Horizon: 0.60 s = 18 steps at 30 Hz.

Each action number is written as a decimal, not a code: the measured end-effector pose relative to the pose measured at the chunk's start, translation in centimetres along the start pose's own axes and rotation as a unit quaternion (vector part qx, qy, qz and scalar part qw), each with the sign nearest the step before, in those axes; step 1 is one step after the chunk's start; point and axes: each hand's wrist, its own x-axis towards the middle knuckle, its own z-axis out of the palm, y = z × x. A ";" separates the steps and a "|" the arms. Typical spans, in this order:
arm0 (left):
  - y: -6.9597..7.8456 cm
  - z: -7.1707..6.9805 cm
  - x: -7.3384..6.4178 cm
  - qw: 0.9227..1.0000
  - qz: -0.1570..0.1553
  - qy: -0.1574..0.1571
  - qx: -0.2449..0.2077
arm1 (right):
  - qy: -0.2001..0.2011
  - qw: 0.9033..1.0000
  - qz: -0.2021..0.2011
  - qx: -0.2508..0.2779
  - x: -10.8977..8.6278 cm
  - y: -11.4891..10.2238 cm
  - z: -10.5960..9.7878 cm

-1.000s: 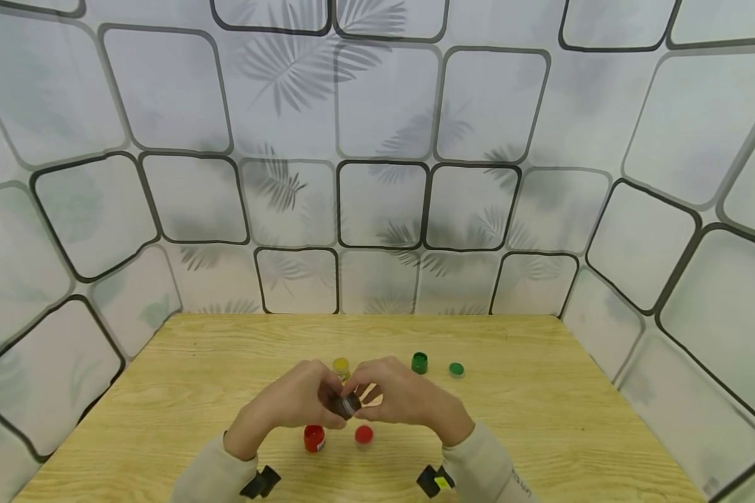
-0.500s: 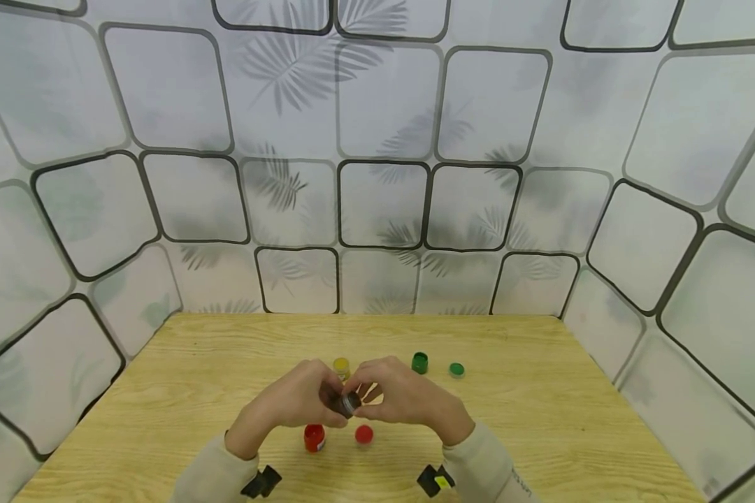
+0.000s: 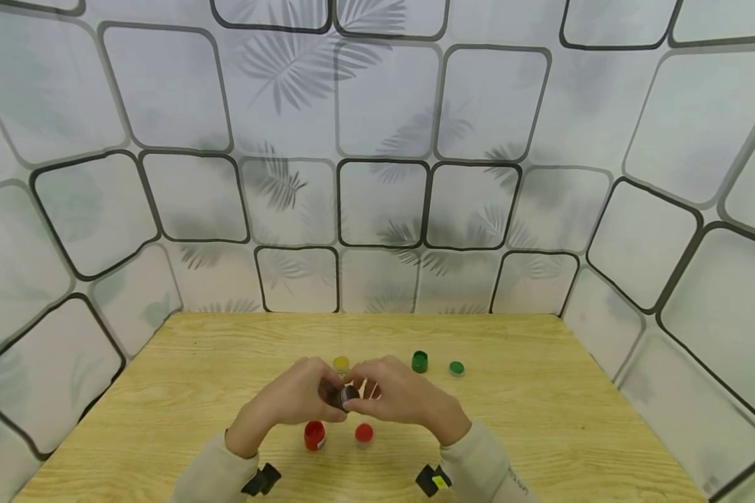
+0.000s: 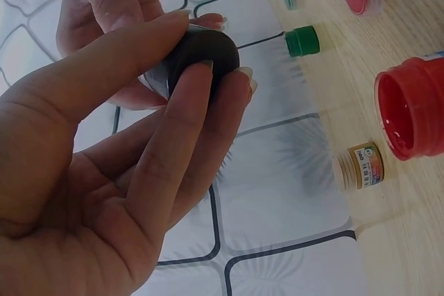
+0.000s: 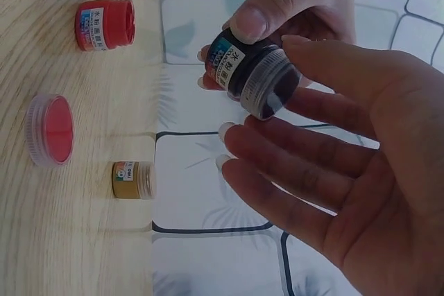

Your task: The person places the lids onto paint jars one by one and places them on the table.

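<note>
A small black paint jar (image 5: 231,66) with a clear ridged lid (image 5: 269,86) is held up above the table, tilted on its side. My left hand (image 3: 297,392) grips the jar's body, its thumb and fingertips around the dark base in the left wrist view. At the other end, my right hand (image 3: 409,392) pinches the lid between thumb and index finger, while its other fingers extend loosely. Below the hands stand an uncapped red paint jar (image 3: 314,436) and its red-coated lid (image 3: 364,434), lying apart from it.
Just behind the hands is a yellow paint jar (image 3: 341,363) with its clear lid on. Farther right stand an uncapped green paint jar (image 3: 419,361) and a separate green-coated lid (image 3: 456,368). The wooden table (image 3: 226,349) meets patterned curtain walls (image 3: 377,209) behind and at the sides.
The right thumb and fingers have shifted slightly around the lid, and the visible end of the black jar has turned a little. The left hand has barely moved; the other jars stay put.
</note>
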 end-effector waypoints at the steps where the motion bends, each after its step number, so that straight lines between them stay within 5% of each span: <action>1: 0.0 0.0 0.0 1.000 0.000 0.002 -0.001 | 0.004 1.000 -0.003 0.000 0.0 0.0 0.0; 18: -0.2 -0.2 -0.2 1.000 -0.003 0.011 -0.008 | 0.009 0.999 -0.029 0.015 -0.1 -0.3 0.1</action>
